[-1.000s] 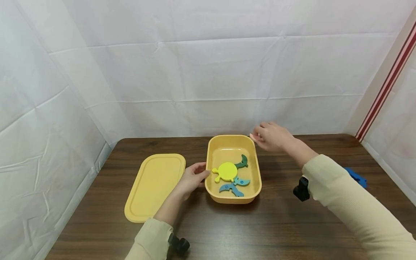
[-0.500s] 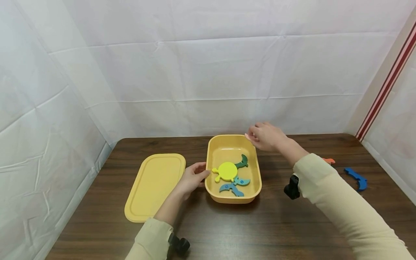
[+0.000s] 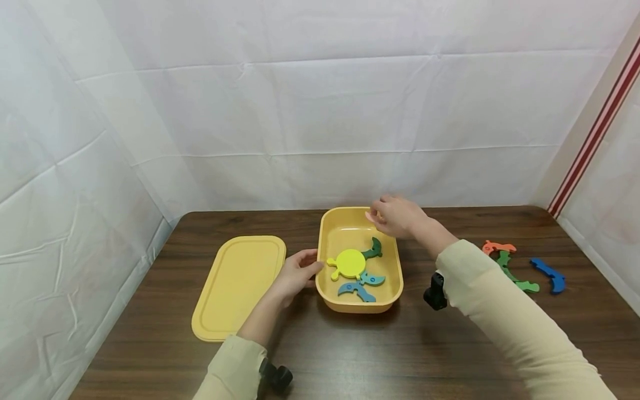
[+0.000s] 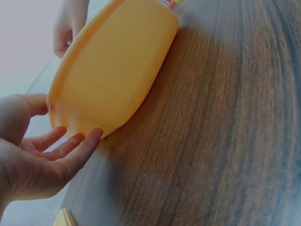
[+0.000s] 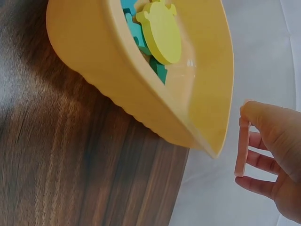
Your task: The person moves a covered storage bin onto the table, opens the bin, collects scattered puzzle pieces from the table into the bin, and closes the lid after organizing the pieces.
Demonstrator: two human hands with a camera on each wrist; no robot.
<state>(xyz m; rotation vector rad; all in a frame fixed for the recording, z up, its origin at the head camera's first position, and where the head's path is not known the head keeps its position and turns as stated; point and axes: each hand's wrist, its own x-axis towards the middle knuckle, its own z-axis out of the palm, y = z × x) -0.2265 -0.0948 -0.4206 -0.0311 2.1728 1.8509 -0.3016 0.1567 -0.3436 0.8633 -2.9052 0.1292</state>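
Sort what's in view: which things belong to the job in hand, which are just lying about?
Likely in the job:
right hand, holding pinkish piece
left hand, on yellow bin
in bin: yellow round piece, dark green piece, teal piece, steel-blue piece

Seemingly lying about (loose pieces may be spares):
yellow lid
orange piece, green piece, bright blue piece

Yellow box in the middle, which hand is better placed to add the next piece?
Right, I'd say: the right hand pinches a pink piece near the far right corner of the yellow box, while the left hand rests against its left side and shows no piece.
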